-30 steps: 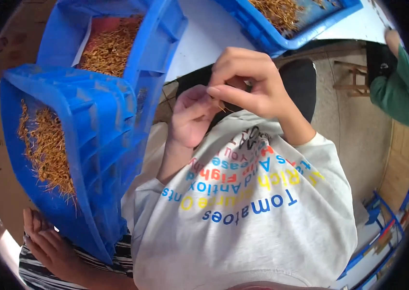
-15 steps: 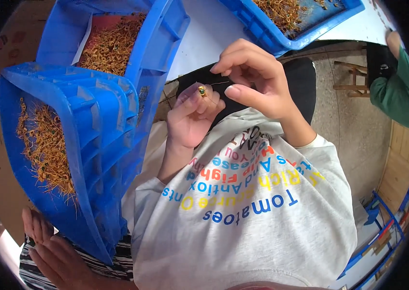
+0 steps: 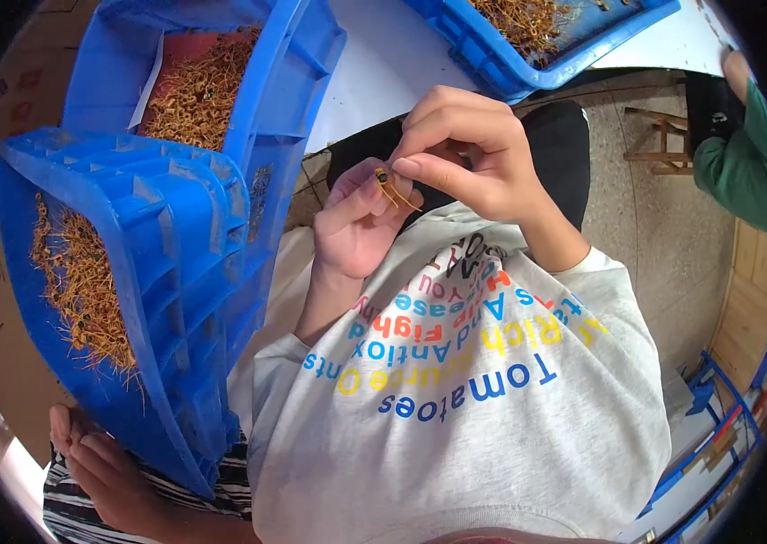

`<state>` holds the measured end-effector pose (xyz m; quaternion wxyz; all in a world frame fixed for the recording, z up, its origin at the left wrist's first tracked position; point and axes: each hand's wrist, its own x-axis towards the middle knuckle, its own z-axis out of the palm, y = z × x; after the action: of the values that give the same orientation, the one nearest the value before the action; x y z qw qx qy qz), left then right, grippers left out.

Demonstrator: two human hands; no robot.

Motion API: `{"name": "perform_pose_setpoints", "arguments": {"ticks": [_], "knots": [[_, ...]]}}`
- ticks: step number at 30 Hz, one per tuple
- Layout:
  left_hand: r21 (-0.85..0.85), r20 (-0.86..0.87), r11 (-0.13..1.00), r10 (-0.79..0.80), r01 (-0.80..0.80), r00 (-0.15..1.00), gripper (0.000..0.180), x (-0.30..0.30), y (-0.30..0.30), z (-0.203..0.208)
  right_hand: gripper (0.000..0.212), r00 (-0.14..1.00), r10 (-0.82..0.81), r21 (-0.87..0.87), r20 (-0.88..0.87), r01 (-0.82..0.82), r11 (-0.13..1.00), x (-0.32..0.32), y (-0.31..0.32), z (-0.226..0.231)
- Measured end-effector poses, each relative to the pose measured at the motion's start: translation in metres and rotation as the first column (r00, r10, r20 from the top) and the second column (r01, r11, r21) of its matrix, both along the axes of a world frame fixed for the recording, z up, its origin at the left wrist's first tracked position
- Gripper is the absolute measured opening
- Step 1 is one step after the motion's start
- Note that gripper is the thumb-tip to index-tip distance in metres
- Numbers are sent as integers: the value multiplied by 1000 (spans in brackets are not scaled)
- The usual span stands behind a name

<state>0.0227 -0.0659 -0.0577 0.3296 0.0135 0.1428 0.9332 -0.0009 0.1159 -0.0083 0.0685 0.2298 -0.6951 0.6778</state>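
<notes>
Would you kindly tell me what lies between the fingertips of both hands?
The head view shows a small component with golden wire leads there, pinched by the left hand near the right hand.

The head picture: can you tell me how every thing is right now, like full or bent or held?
Left hand: closed, pinching the coil
Right hand: thumb and forefinger close together by the coil; can't tell if they grip it
Coil: held, its thin legs sticking out
Near bin: partly filled with wiry pieces, looks tilted
Far bin: pieces inside
Tray: pieces inside, part bare
Shirt: creased
</notes>
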Motion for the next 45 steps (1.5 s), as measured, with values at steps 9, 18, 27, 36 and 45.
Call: {"name": "perform_pose_setpoints", "arguments": {"ticks": [9, 18, 27, 36, 45], "knots": [[-316, -59, 948, 18, -35, 998, 25, 5, 9, -5, 6, 928, -204, 151, -311, 260, 954, -4, 16, 49], [-579, -88, 807, -204, 117, 975, 25, 1, 13, -20, 13, 539, -590, 227, -601, 823, 520, -43, 74, 72], [-648, -99, 756, -206, 94, 974, 25, 2, 14, -35, 9, 778, -394, 562, -490, 627, 540, -52, 43, 83], [-701, -92, 694, -312, 161, 946, 25, 9, 24, -54, 14, 816, 163, 549, -554, 211, 808, -115, -51, 117], [-756, -98, 637, -338, 151, 936, 26, 17, 27, -64, 12, 775, 473, 902, -419, 295, 317, -173, -142, 66]]}}
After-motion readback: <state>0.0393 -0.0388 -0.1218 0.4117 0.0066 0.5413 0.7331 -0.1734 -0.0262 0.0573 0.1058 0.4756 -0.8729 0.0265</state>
